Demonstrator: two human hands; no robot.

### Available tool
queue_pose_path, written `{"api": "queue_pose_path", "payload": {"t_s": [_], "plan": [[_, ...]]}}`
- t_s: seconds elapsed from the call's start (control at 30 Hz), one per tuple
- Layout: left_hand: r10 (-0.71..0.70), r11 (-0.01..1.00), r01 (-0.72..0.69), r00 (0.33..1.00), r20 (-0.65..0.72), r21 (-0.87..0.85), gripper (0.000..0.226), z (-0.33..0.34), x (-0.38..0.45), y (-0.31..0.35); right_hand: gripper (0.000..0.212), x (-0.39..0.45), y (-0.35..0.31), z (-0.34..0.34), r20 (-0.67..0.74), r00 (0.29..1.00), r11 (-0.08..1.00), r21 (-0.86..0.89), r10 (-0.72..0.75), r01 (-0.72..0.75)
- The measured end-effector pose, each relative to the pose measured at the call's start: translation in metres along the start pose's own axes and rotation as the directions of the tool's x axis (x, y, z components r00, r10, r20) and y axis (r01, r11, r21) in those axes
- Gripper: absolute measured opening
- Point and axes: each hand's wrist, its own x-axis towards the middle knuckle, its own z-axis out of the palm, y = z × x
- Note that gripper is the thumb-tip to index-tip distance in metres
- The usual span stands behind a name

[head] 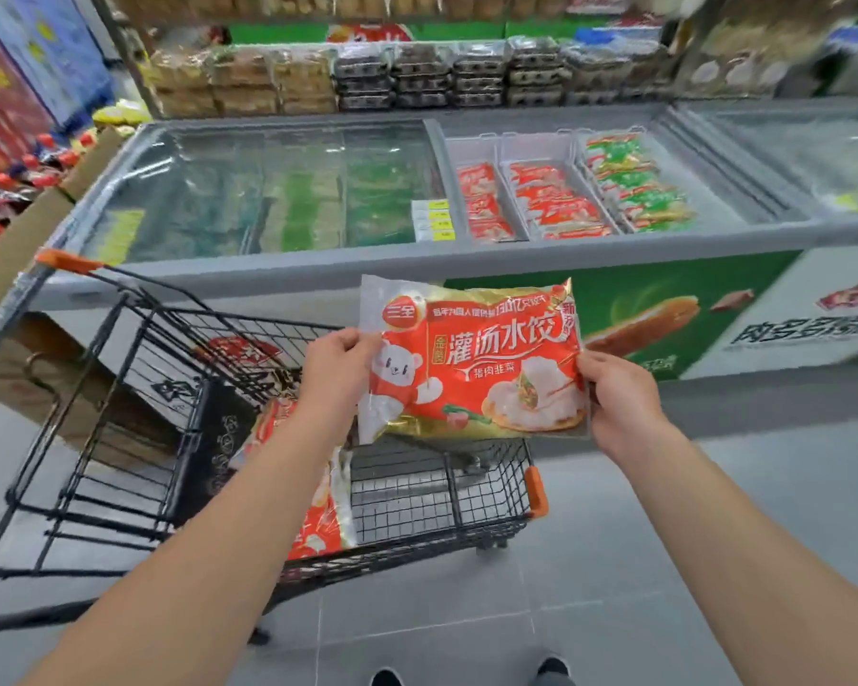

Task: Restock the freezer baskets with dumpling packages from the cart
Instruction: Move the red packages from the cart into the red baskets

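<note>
Package in hand: you hold one red and gold dumpling package [471,361] flat and face-up in the air, above the near right corner of the cart and in front of the freezer.
Your left hand [338,361]: it grips the package's left edge, thumb on the clear margin, fingers curled behind it.
Your right hand [615,388]: it pinches the package's right edge, thumb on the front, the other fingers curled underneath out of view.
Cart [442,492]: black wire with orange corner caps, right below your forearms; more dumpling packages [318,532] of the same kind lie inside it, partly hidden by your left arm.
Freezer baskets [506,156]: clear bins in the open right section of the chest, well beyond the held package; two hold red packs [556,205], and the one to their right holds green packs [635,185].
Freezer [318,269]: grey chest; its left section is under a closed glass lid [268,190], with blurred green stock beneath.
Behind the freezer: shelves [417,76] of wrapped goods, too blurred to name.
Left edge: cardboard boxes [26,240] beside the cart.
Floor: your shoe tips [551,668] show on grey tiles.
</note>
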Motion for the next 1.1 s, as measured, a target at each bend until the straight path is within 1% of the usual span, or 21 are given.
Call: {"api": "queue_pose_path", "payload": {"t_s": [0.07,0.13,0.23,0.27,0.37,0.47,0.57,0.7,0.8,0.9,0.97,1.1], "plan": [[0.016,1.000,-0.017,0.999,0.048,0.005,0.021,0.040,-0.009,0.009,0.025,0.009,-0.013,-0.038,-0.025,1.000,1.000,0.026,-0.008,0.009],[0.022,1.000,-0.022,0.998,0.056,0.010,0.020,0.073,-0.013,0.014,0.023,0.020,-0.021,-0.068,-0.034,0.999,0.999,0.038,-0.014,0.016],[0.020,1.000,-0.020,0.997,0.078,0.001,0.018,0.132,-0.021,0.019,0.017,0.044,-0.040,-0.119,-0.045,0.998,0.997,0.068,-0.043,0.046],[0.018,1.000,-0.018,0.996,0.082,-0.004,0.017,0.165,-0.024,0.020,0.015,0.057,-0.051,-0.148,-0.046,0.997,0.996,0.070,-0.056,0.059],[0.014,1.000,-0.012,0.996,0.084,-0.021,0.017,0.231,-0.032,0.025,0.016,0.090,-0.074,-0.201,-0.021,0.997,0.995,0.068,-0.069,0.070],[0.004,1.000,-0.003,0.998,0.055,-0.014,0.016,0.294,-0.035,0.033,0.018,0.125,-0.100,-0.247,-0.004,0.998,0.997,0.048,-0.065,0.065],[-0.010,1.000,0.009,0.999,0.032,0.021,0.018,0.342,-0.030,0.042,0.018,0.161,-0.120,-0.274,-0.004,0.998,0.998,0.033,-0.058,0.058],[-0.005,0.998,0.007,0.999,-0.033,0.056,0.019,0.385,-0.009,0.053,0.017,0.217,-0.137,-0.286,0.011,0.999,0.999,0.021,-0.042,0.041],[-0.017,0.998,0.021,0.998,-0.061,0.066,0.019,0.407,0.021,0.061,0.014,0.265,-0.144,-0.280,0.020,0.999,0.999,-0.021,-0.039,0.039],[-0.027,0.996,0.033,0.997,-0.070,0.088,0.021,0.423,0.057,0.066,0.010,0.312,-0.147,-0.268,0.030,0.999,0.997,-0.069,-0.033,0.035],[-0.029,0.996,0.034,0.998,-0.058,0.084,0.022,0.433,0.089,0.069,0.011,0.344,-0.156,-0.255,0.038,0.999,0.994,-0.099,-0.034,0.038],[-0.094,0.994,0.098,0.994,-0.060,0.052,0.020,0.447,0.160,0.081,0.012,0.401,-0.182,-0.214,0.066,0.997,0.984,-0.173,-0.037,0.048]]}}
